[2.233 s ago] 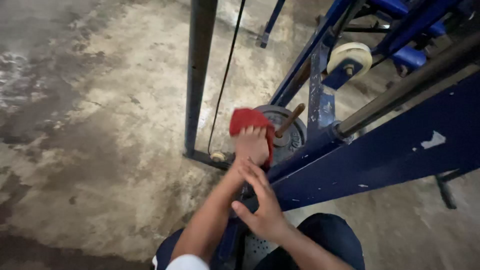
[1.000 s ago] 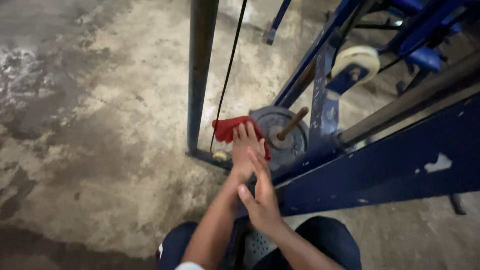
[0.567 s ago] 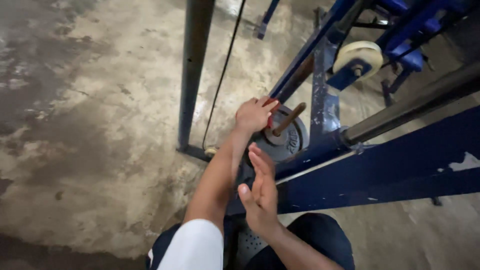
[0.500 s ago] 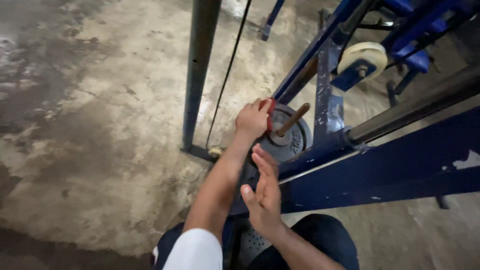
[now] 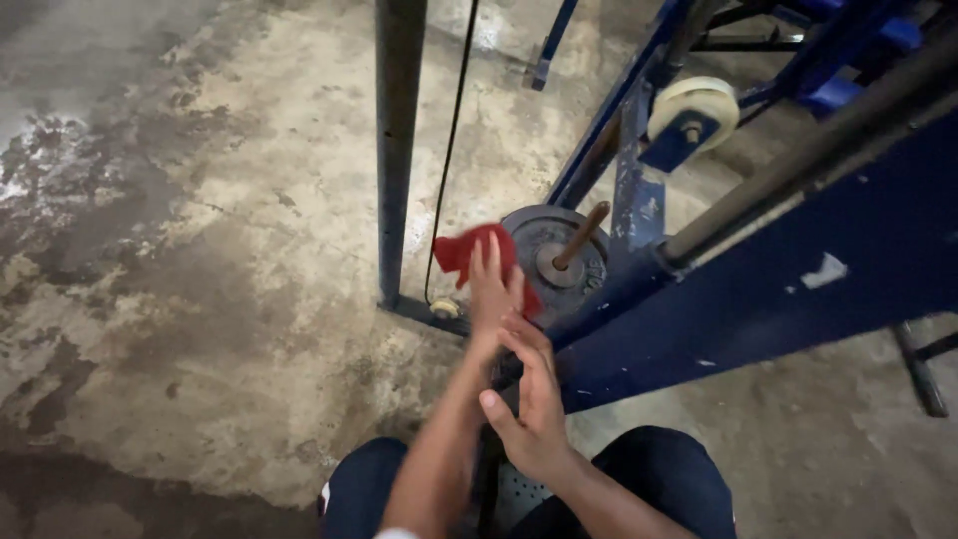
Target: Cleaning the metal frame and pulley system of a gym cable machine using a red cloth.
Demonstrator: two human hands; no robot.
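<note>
— Crowding the plate: a dark upright steel post (image 5: 399,150) on its left with a thin black cable (image 5: 454,140) just beside it, and a blue painted frame beam (image 5: 778,289) running across on the right. Cream pulley wheel (image 5: 696,110) sits higher up, well apart.

— And the plate?

— Round grey weight plate (image 5: 564,262), cast metal, leaning on its edge against the blue frame, flat face turned up toward the camera. A rusty brown peg (image 5: 582,238) sticks out of its centre hole, long axis slanting up and to the right.

— Hands?

— Left hand (image 5: 494,289) presses a crumpled red cloth (image 5: 469,252) flat against the plate's left rim, fingers stretched out, not curled. Right hand (image 5: 534,409) hangs nearer the body, open, fingers straight, holding nothing — just beside the left wrist. Whether it touches the wrist, can't tell.

— Floor?

— Rough stained concrete floor (image 5: 200,260), blotchy, dark wet-looking patches on the left.
</note>
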